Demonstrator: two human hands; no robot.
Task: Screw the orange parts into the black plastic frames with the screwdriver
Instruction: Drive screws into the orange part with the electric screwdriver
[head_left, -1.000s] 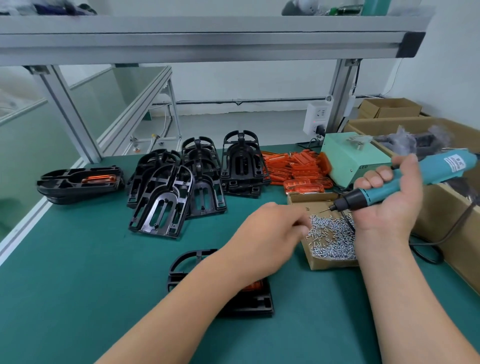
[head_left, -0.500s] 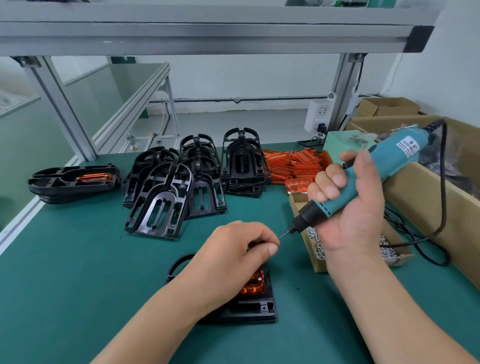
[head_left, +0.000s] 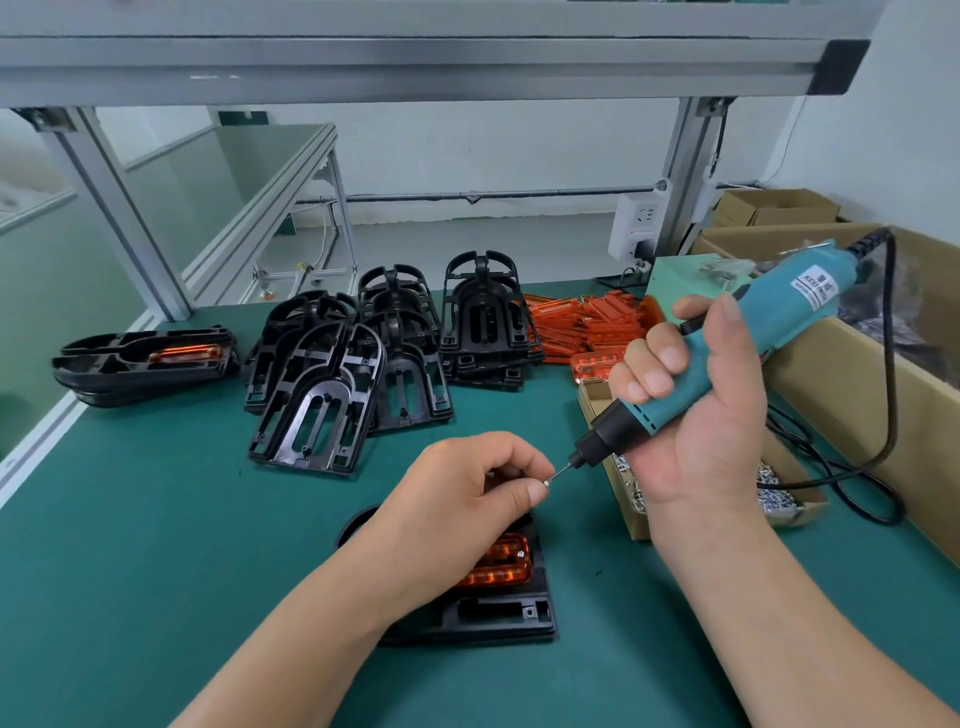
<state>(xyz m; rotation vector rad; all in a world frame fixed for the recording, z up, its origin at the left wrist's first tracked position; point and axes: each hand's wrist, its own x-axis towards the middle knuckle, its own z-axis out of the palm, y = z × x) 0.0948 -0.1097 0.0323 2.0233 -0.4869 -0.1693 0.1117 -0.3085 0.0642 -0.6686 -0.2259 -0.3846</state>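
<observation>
A black plastic frame (head_left: 488, 616) lies flat near the front of the green mat, with an orange part (head_left: 501, 566) seated in it. My left hand (head_left: 457, 506) hovers over the frame and pinches a small screw (head_left: 545, 483) between thumb and fingertip. My right hand (head_left: 691, 415) grips the teal electric screwdriver (head_left: 769, 322), tilted down to the left, and its bit tip meets the screw. A stack of black frames (head_left: 363, 374) and a pile of orange parts (head_left: 587, 327) sit further back.
A small cardboard box of screws (head_left: 779, 493) stands just right of my right hand. Large cardboard boxes (head_left: 883, 395) line the right edge, and the screwdriver's black cable (head_left: 883, 415) loops over them. Finished frames (head_left: 145, 358) lie at far left. A green power unit (head_left: 670, 275) sits behind.
My left hand came back from the screw box holding a screw and now sits over the frame. My right hand swung the screwdriver down to the left until its bit reached the screw.
</observation>
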